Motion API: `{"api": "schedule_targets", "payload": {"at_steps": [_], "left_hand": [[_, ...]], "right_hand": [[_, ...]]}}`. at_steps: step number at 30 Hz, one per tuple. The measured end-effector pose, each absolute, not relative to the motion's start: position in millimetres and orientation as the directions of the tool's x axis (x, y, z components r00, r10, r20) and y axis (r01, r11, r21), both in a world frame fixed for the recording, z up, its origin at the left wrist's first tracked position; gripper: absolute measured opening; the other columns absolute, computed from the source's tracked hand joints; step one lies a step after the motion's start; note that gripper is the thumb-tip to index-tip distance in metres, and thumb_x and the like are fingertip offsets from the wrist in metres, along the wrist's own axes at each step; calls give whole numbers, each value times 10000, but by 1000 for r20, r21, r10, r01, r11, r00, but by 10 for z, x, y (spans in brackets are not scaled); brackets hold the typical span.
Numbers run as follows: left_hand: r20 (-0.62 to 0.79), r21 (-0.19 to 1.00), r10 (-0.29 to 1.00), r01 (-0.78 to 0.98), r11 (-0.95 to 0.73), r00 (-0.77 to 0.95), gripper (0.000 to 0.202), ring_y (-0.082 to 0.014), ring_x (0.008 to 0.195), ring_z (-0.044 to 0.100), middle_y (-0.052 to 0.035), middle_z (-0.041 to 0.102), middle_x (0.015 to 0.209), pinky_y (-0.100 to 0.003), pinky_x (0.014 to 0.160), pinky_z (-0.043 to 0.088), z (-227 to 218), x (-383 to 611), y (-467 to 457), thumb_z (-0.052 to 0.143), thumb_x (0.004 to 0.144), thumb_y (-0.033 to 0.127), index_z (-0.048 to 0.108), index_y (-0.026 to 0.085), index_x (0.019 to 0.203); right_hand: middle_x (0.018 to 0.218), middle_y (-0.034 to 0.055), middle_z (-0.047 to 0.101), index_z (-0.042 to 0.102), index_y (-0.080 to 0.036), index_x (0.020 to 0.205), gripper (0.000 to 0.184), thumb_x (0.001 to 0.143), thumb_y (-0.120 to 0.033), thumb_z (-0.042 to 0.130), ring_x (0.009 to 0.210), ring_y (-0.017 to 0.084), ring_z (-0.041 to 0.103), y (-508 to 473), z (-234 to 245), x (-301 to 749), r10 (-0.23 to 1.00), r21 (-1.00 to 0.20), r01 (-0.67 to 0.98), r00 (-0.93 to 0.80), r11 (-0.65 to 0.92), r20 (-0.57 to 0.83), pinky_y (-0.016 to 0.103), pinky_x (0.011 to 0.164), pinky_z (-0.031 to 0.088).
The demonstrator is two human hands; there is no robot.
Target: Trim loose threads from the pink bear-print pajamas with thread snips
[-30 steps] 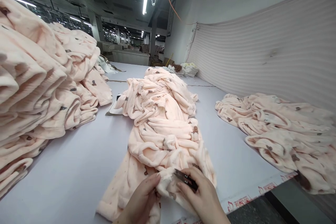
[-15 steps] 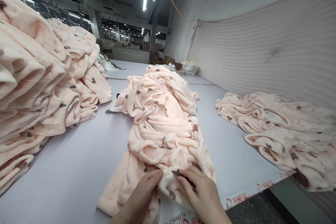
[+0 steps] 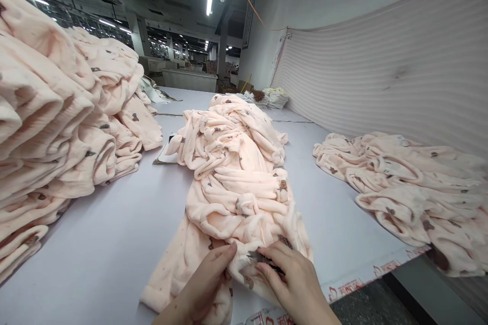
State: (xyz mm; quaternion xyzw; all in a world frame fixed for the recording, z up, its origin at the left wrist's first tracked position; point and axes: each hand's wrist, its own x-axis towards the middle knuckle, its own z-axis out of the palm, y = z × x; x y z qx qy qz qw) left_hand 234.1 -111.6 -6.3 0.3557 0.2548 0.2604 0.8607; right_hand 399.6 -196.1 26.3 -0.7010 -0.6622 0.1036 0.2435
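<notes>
The left hand (image 3: 209, 280) pinches a pale-pink fleece garment (image 3: 240, 266) near the surface's (image 3: 125, 249) front edge; the right hand (image 3: 296, 273) grips thread snips (image 3: 271, 263), their long axis angled leftward between both hands.

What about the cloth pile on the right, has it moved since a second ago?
No; the right cloth pile keeps its place relative to the table's printed edge.
</notes>
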Motion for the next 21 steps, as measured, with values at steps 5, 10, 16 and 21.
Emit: {"api": "schedule_targets", "payload": {"at_steps": [5, 10, 16, 21], "left_hand": [[-274, 743, 628, -254, 619, 729, 324, -126, 553, 550, -23, 650, 586, -229, 602, 435, -6, 2358, -1098, 646, 793, 433, 682, 130, 684], [-279, 748, 627, -244, 617, 728, 372, -143, 558, 554, -15, 611, 533, -249, 616, 435, -12, 2382, -1091, 624, 795, 475, 671, 133, 657], [-313, 801, 665, -187, 568, 678, 400, -129, 532, 494, 12, 559, 526, -249, 567, 384, -153, 2397, -1037, 622, 777, 525, 660, 140, 676], [-286, 795, 655, -208, 570, 700, 376, -121, 589, 468, 14, 549, 588, -244, 599, 369, -136, 2400, -1002, 641, 771, 502, 655, 134, 695]], "right_hand": [[828, 4, 680, 700, -261, 897, 212, 923, -305, 494, 802, 187, 640, -1905, 201, 3995, 977, -596, 802, 152, -35, 148, 266, 692, 459], [887, 15, 688, 685, -238, 917, 178, 900, -330, 534, 856, 194, 638, -1914, 191, 3994, 973, -663, 746, 191, -59, 128, 262, 721, 478], [889, 25, 676, 657, -261, 984, 189, 916, -280, 481, 794, 212, 631, -1936, 208, 3889, 960, -416, 909, 106, 12, 259, 302, 705, 456], [878, 16, 677, 659, -265, 977, 189, 910, -286, 484, 803, 206, 637, -1894, 208, 3894, 956, -478, 878, 140, 0, 257, 285, 684, 460]]}}
